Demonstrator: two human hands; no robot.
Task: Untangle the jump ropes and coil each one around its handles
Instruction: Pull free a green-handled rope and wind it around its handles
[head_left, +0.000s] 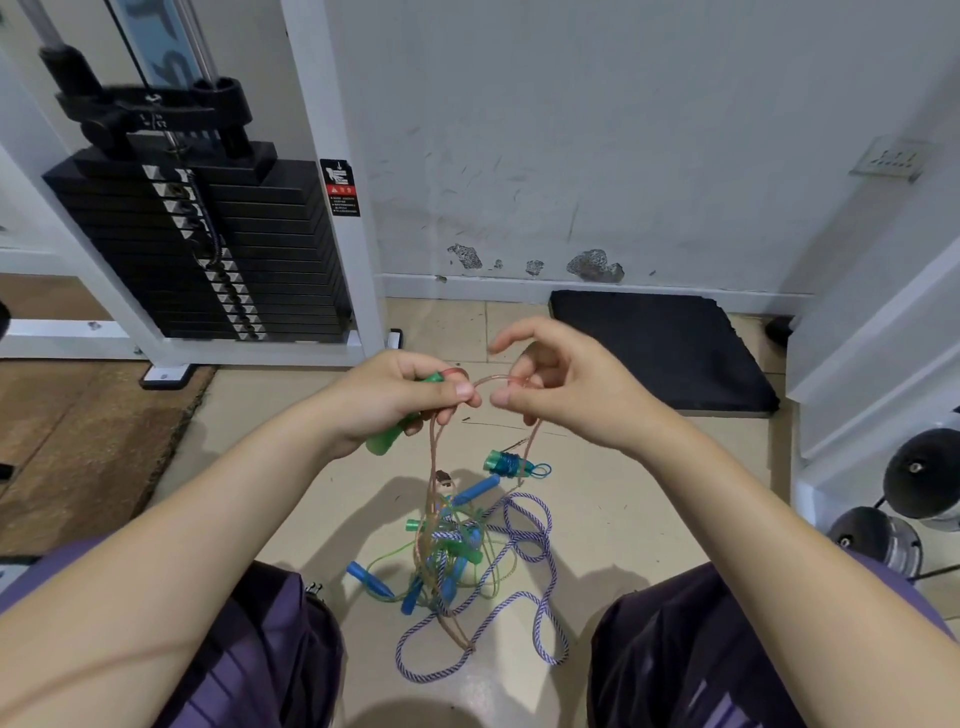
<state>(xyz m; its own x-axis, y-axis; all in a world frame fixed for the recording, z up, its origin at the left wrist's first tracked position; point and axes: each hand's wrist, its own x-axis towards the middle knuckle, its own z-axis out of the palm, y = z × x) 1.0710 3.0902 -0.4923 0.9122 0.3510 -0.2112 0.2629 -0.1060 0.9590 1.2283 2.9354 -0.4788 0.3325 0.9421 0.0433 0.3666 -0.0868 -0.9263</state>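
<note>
Head view: left hand (400, 397) was closed around green handles (395, 431), thumb pinning the pink clear rope (434, 467) against them. Right hand (566, 384) pinched the same rope between thumb and bent fingers, index finger raised. Rope hung down to the tangled pile (457, 556) on the floor (623, 519) between the knees

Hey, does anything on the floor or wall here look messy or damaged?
Yes. The jump ropes lie in one knotted heap on the floor between the knees, and the wall's paint has flaked off in patches just above the baseboard.
</note>
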